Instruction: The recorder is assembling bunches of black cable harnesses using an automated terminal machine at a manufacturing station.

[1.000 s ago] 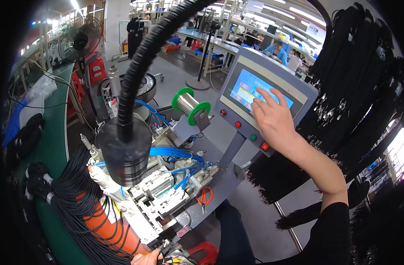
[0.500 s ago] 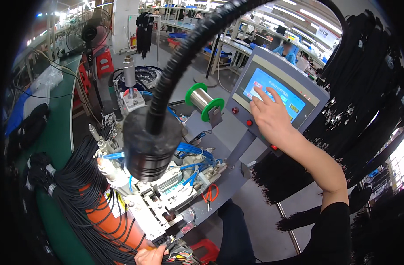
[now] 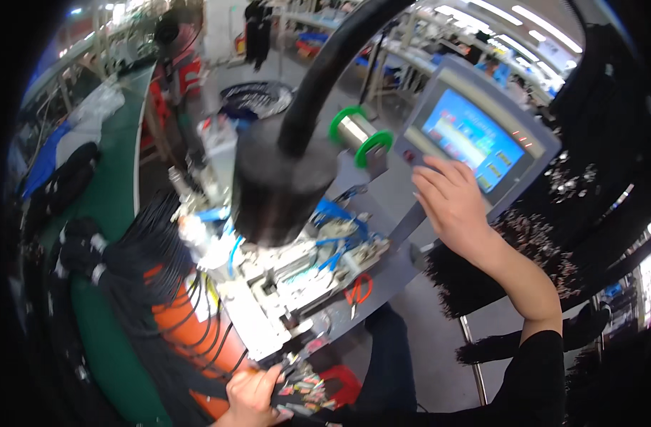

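Note:
My right hand (image 3: pixel 453 210) is at the lower left edge of a grey control panel (image 3: pixel 546 139), in front of its lit touchscreen (image 3: pixel 468 135). Its fingers are stretched out and slightly bent, holding nothing; whether they touch the panel I cannot tell. Down at the front of a brightly lit bench machine (image 3: pixel 258 313), my left hand (image 3: pixel 253 397) is closed with thumb and fingers round a black cable (image 3: pixel 290 361), blurred here. Beside it sits a bunch of cable ends with coloured wires (image 3: pixel 307 391). Many black cables (image 3: pixel 151 235) drape over an orange surface (image 3: pixel 179 320) left of the machine.
A black lamp (image 3: pixel 282 185) on a flexible neck hangs over the machine, hiding part of it. Behind stands a solder wire spool (image 3: pixel 357 132) with green flanges. Red-handled pliers (image 3: pixel 358 290) lie at the bench edge. Black cable bundles (image 3: pixel 482 270) hang at right; a green table (image 3: pixel 112 206) runs along the left.
My right hand has come off the screen, down toward the panel's lower edge. The screen shows a different page. The whole view has shifted, and my left hand shows more fully.

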### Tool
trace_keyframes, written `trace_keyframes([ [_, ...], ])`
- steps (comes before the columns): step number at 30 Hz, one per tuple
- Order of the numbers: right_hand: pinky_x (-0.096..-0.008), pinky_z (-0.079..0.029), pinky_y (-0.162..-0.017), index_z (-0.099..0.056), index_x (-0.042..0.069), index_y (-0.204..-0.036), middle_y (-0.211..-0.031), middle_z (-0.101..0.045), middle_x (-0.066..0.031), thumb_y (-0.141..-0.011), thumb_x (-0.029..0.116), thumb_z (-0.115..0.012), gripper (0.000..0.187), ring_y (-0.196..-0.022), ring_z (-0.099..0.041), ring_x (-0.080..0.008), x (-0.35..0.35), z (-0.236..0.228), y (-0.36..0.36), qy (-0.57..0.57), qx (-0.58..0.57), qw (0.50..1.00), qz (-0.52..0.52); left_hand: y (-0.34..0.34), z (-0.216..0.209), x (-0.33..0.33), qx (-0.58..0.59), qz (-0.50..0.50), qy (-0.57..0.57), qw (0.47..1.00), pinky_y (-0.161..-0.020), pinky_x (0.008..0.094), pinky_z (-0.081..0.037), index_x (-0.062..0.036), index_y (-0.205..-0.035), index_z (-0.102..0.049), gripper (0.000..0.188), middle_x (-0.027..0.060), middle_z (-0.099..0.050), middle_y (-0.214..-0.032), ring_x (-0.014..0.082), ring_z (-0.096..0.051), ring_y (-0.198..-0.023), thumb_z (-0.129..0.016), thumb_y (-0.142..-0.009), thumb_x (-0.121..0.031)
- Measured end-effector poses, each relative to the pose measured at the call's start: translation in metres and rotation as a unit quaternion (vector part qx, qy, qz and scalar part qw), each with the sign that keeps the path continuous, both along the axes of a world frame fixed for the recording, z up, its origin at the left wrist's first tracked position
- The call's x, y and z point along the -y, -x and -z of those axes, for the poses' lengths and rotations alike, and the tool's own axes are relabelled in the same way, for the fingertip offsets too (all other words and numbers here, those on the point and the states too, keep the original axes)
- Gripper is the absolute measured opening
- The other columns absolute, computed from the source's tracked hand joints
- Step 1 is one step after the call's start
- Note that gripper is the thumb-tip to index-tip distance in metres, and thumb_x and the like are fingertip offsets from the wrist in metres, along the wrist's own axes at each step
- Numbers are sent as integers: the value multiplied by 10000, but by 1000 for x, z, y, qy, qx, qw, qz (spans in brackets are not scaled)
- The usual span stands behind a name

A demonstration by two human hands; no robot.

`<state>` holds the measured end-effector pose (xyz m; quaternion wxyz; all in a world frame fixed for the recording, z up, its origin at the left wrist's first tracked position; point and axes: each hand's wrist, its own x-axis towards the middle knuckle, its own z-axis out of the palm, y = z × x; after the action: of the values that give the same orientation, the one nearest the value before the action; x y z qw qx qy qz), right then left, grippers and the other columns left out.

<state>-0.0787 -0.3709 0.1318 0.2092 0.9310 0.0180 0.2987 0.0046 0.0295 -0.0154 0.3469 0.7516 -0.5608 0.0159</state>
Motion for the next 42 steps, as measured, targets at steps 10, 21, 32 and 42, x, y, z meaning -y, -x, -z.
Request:
trace_keyframes([
  [10,-261,-517,-659,-666,-39,-1084,-975,-677,-101,-909,4,-637,183,-763,-668,-150,-167,142,20,-901,-206,353,-147,-3,-4,15,-2,-9,1,1000,-575,335,-438,-7,-1085,-642,525,53,-675,-804,237,-615,-609,-789,-641,-246],
  [21,-214,-491,-663,-654,-40,-1087,-1016,-635,-86,-916,-19,-632,174,-793,-646,-105,-190,170,1,-865,-207,344,-302,-25,-7,10,-180,118,28,976,-575,325,-444,-9,-1057,-644,511,73,-669,-758,244,-622,-609,-831,-653,-260],
  [32,-235,-501,-737,-664,-36,-1055,-1049,-619,-98,-895,-20,-650,161,-853,-635,-119,-224,173,7,-811,-36,524,-259,2,-18,25,-40,-32,7,999,-550,329,-424,-23,-932,-638,321,73,-663,-722,227,-644,-603,-766,-662,-139],
  [42,-239,-502,-669,-666,-68,-1081,-982,-639,-122,-974,55,-579,184,-772,-633,-140,-202,176,8,-916,-144,288,-239,-1,-14,26,-47,-5,7,999,-541,313,-423,-37,-895,-637,328,55,-662,-715,221,-621,-568,-795,-637,-162],
])
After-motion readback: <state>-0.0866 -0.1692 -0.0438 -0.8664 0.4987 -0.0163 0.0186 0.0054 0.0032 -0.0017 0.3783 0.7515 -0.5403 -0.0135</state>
